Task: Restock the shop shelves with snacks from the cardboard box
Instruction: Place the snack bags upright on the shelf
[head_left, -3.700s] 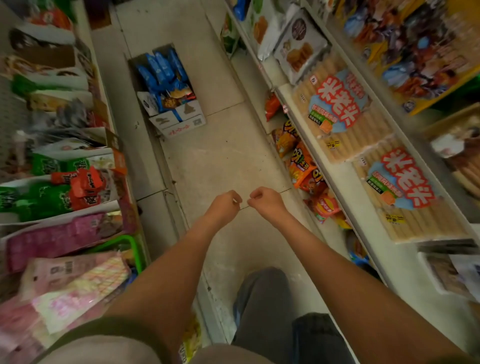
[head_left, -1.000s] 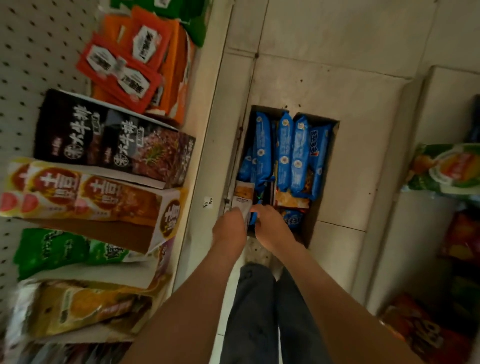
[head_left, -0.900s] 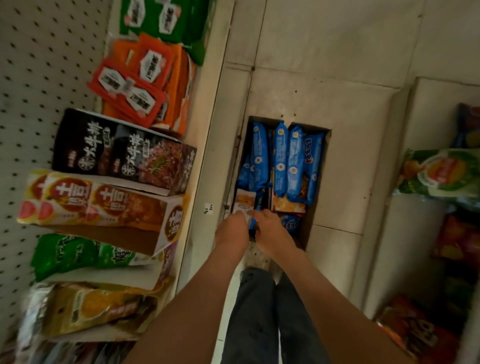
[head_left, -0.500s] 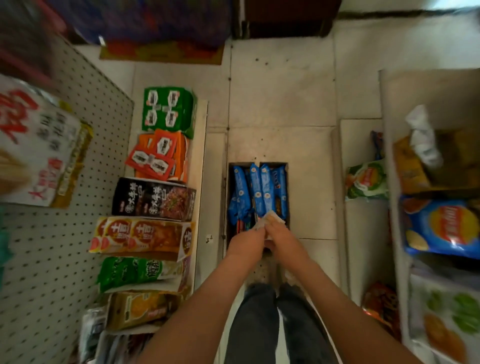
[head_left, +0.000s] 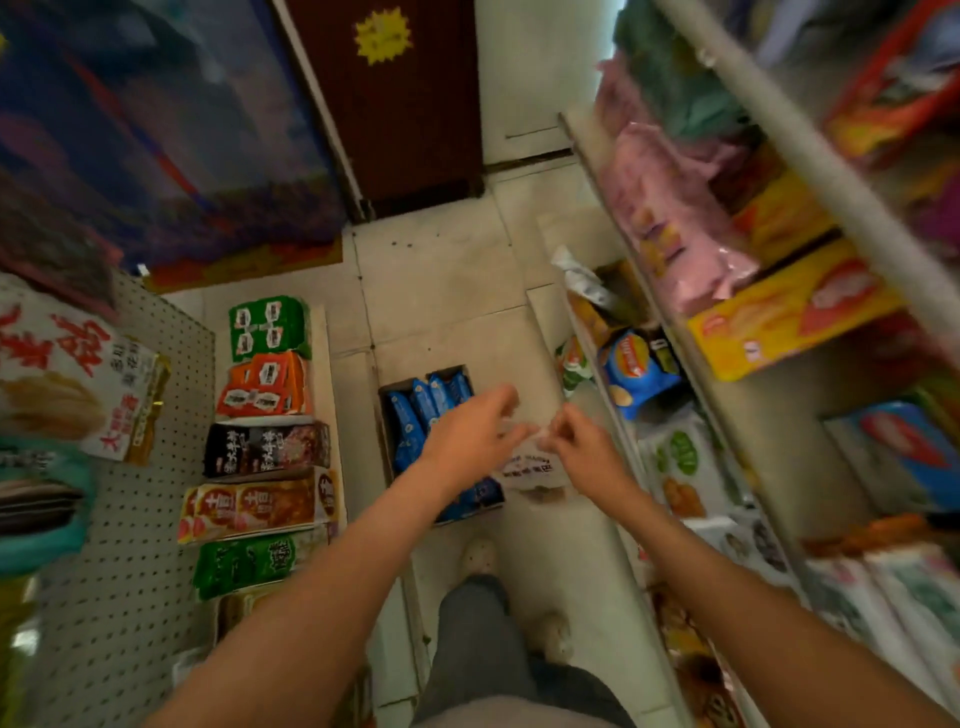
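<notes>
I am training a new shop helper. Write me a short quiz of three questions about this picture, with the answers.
1. True or false: the cardboard box on the floor holds blue packets.
2. The pale packet is: A in the box, B on a shelf, C held up by the right hand.
3. Fill in: the blue chip bag lies on the person's ____ side.
Key: 1 true; 2 C; 3 right.
</notes>
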